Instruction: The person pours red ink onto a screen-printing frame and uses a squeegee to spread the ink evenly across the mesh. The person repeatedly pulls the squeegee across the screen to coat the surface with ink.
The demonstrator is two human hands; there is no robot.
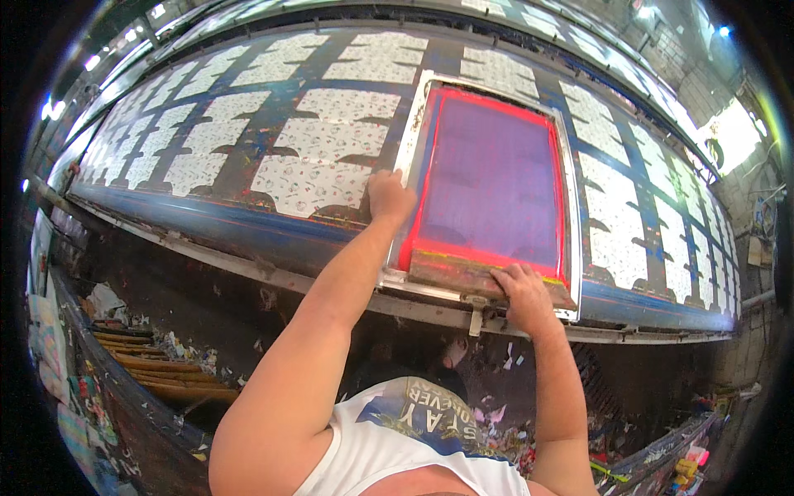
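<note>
Your right hand [523, 291] grips the wooden squeegee [488, 277] at six o'clock of the red-edged, metal-framed purple print screen [490, 178], your left hand [389, 197] clamps its nine-o'clock rail, printed white fabric panels [310, 157] already leftward, more rightward.

Head camera looks steeply down, close over printing table [248, 227] (fisheye-bent).

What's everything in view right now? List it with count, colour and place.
Printing screen: one, red-edged purple mesh in a pale frame, on the table right of centre.
Squeegee: one, wooden, at the screen's near edge.
Fabric pieces: many, white with small coloured specks, in rows along the table.
Table: one, long, blue.
Wooden slats: several, brown, lower left.
Left hand: on the screen's left frame.
Right hand: on the squeegee.
</note>
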